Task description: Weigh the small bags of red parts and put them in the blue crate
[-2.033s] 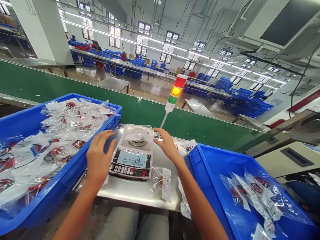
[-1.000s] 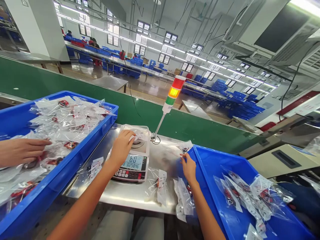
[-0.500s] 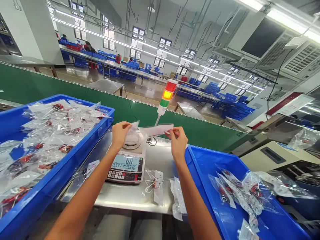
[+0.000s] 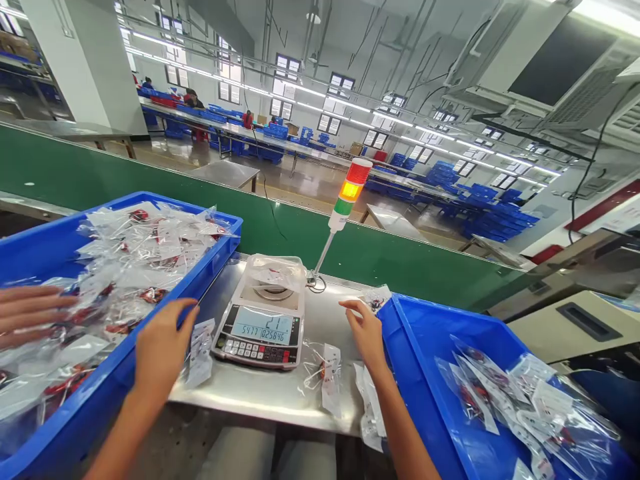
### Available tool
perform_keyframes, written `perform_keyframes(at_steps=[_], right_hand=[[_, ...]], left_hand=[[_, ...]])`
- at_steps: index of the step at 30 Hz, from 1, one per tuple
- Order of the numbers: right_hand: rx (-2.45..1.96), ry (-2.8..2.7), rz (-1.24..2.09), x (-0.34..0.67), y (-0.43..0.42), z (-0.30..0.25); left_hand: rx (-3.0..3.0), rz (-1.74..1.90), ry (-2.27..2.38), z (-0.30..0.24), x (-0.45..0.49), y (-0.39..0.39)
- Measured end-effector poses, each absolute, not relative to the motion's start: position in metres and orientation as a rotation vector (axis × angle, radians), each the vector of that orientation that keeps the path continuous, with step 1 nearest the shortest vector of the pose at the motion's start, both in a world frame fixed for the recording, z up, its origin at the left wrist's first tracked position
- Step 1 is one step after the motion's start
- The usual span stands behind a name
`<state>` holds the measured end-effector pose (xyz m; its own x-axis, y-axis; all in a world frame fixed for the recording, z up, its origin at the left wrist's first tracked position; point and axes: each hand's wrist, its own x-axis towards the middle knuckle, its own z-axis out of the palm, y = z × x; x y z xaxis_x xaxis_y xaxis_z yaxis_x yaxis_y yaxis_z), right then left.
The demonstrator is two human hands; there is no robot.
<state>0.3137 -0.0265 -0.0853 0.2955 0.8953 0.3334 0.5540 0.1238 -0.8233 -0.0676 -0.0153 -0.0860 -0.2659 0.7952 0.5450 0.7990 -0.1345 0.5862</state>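
Note:
My left hand (image 4: 163, 347) hovers by the near wall of the left blue bin (image 4: 165, 313), thumb and fingers apart with nothing seen between them. A clear bag with a white label (image 4: 201, 353) lies on the metal table just right of it. My right hand (image 4: 366, 331) is over the table beside the right blue bin (image 4: 407, 347), its fingers loosely bent and apart, holding nothing visible. Between my hands stands a digital scale (image 4: 263, 327), with a clear bag (image 4: 273, 275) on its pan. Another labelled bag (image 4: 331, 380) lies in front.
Another person's hand (image 4: 33, 313) reaches over the left bin's bagged red parts (image 4: 150, 253). A lit signal tower (image 4: 350, 193) rises behind the scale. One bag (image 4: 377, 297) lies by the right bin's corner. A green partition (image 4: 300, 230) runs behind the table.
My hands have let go of the white strip-like bag and moved apart, the left down toward the left bin. Another person's hand has appeared at left. The scale's reading has changed.

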Motion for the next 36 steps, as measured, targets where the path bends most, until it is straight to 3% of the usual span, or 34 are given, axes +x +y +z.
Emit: perform_keyframes(at_steps=[4,8,18,28,31,36], right_hand=[[-1.558,-1.406,0.476,0.307,-0.042,-0.088],[-1.484,-1.542,0.469,0.281,-0.026,-0.077],[-1.352,-1.812,0.261,0.233,0.015,-0.066],[-1.397,-1.753,0.212,0.251,0.004,-0.075],[-1.433,-1.705,0.214,0.267,-0.007,-0.079],[-1.584,-1.578,0.168,0.31,-0.023,-0.09]], left_hand=[[-2.134,-1.241,-2.043,-0.184,-0.058,-0.059],[-2.083,-1.289,-2.122,-0.222,-0.069,-0.077],[-1.791,-1.595,-1.959,-0.16,-0.051,-0.118],[-1.932,-1.658,-1.581,-0.096,-0.018,-0.09],[-1.942,-1.594,-1.643,-0.109,-0.021,-0.085],[-2.134,-1.243,-1.971,-0.186,-0.071,-0.059]])
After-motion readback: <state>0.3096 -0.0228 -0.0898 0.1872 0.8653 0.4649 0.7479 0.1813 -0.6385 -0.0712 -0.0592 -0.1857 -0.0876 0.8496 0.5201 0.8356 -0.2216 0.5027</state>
